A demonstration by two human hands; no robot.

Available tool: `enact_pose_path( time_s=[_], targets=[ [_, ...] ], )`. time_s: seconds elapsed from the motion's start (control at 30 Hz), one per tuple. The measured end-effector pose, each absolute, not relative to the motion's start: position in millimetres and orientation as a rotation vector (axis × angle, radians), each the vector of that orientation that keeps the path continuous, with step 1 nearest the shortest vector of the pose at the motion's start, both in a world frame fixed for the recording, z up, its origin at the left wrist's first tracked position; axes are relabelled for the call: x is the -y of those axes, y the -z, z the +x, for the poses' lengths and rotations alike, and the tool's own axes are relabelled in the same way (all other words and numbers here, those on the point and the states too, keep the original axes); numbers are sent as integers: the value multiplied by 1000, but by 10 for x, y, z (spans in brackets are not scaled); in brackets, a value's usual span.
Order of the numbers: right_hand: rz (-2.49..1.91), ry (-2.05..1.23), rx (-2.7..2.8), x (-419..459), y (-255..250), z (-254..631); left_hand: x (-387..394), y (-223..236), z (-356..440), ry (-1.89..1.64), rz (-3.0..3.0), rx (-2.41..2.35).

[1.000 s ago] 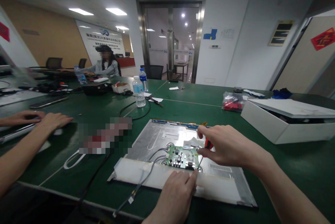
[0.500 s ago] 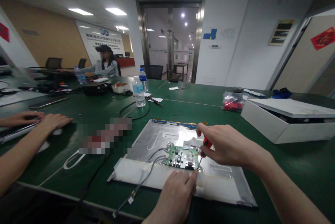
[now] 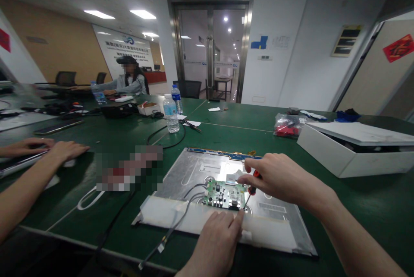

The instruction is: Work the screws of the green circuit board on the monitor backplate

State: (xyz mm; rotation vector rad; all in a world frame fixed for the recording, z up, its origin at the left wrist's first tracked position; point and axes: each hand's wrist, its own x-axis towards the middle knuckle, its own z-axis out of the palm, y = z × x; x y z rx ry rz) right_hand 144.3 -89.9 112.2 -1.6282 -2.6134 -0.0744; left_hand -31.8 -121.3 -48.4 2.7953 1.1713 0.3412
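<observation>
A silver metal panel (image 3: pixel 194 169) lies flat on the green table (image 3: pixel 371 208) in front of me. A small green circuit board (image 3: pixel 223 194) sits on its near half, with grey wires (image 3: pixel 181 214) running off to the left. My right hand (image 3: pixel 274 177) is closed round a red-handled screwdriver (image 3: pixel 254 186), whose tip points down at the board's right corner. Fingers together, my left hand (image 3: pixel 215 240) rests on the panel's near edge, its fingertips touching that same corner of the board.
A co-worker's two hands (image 3: pixel 48 147) lie on the table at the left. A white open box (image 3: pixel 352 147) stands at the right, a bag of red parts (image 3: pixel 286 126) behind it. Water bottles (image 3: pixel 170 113) and black cables are farther back, where another person sits.
My right hand's fingers have shifted slightly round the screwdriver handle, turning it. My left hand and the panel have stayed put.
</observation>
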Motion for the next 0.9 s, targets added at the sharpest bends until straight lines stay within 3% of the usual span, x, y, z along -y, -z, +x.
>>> enact_pose_path(
  time_s=[0.33,0.63,0.9],
  targets=[
    [-1401,1,2640,949,-1089,1471,1202,536,-330,-382,2841,-1161],
    [-1628,158,2625,894,-1120,1440,1205,532,-334,-410,2831,-1162],
    [-1451,53,2652,955,-1112,1468,1207,495,-326,-386,2829,-1169]
  ],
)
